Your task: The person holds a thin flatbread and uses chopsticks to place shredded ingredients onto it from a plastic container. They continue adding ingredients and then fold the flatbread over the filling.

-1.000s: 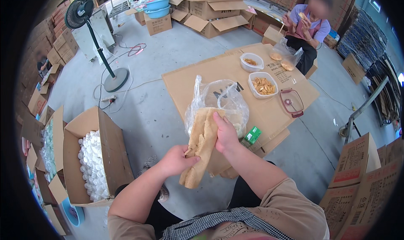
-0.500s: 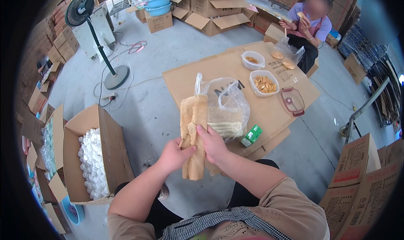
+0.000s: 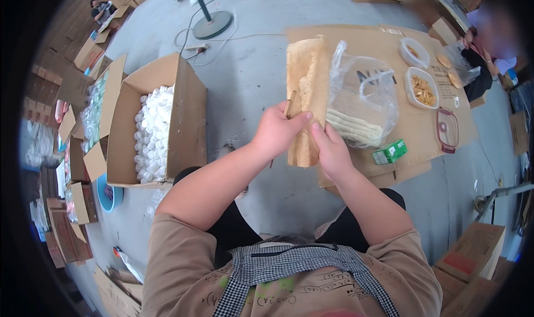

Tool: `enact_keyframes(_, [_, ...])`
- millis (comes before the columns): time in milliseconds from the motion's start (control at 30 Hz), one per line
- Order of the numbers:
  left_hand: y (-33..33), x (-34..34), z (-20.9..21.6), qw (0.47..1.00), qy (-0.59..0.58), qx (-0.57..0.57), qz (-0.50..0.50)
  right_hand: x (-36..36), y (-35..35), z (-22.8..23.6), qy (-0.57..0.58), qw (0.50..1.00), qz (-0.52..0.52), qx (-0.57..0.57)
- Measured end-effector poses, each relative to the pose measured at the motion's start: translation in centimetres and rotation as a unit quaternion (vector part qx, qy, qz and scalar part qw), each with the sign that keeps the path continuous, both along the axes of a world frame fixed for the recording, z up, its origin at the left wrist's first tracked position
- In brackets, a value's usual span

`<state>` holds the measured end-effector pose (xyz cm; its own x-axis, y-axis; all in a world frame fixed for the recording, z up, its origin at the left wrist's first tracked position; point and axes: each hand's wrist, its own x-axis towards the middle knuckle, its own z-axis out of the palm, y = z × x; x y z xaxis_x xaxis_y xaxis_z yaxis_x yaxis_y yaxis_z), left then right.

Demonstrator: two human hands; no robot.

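So the folded flatbread (image 3: 307, 75) is held up just left of the clear plastic bag (image 3: 356, 86), with both hands on it. The left hand (image 3: 276, 132), left of the bag, is closed in a pinch, thumb across the front, with a thin wooden stick (image 3: 291, 101) in the same grip, probably tucked there to save putting it down. The right hand (image 3: 334, 150), below the bag's left side, is half curled on the bread's near end, thumb in front; the other fingers are partly hidden. My guess is two thumbs near the middle stop the fold springing open.

Bread looks dry and tan, with a rough, crumbly ridge down it. Bag's thin, crinkly and see-through, with long, pale, ridged pieces inside. A glossy green box (image 3: 390, 152) is just below it, and a rounded plastic food tub (image 3: 411, 99) to its right, presumably for easy reach.
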<state>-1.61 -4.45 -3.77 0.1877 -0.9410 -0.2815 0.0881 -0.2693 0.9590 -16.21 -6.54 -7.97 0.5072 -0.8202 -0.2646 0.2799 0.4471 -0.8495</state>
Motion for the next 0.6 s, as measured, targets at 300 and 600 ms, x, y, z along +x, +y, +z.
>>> enact_keyframes(300, [-0.4, 0.3, 0.7, 0.998, -0.006, -0.006, 0.063, -0.6, 0.1, 1.6, -0.022, 0.995, 0.080, 0.051])
enact_keyframes(600, [-0.6, 0.9, 0.8, 0.998, -0.017, -0.011, 0.067, -0.7, -0.2, 1.0, -0.010, 0.989, 0.145, 0.038])
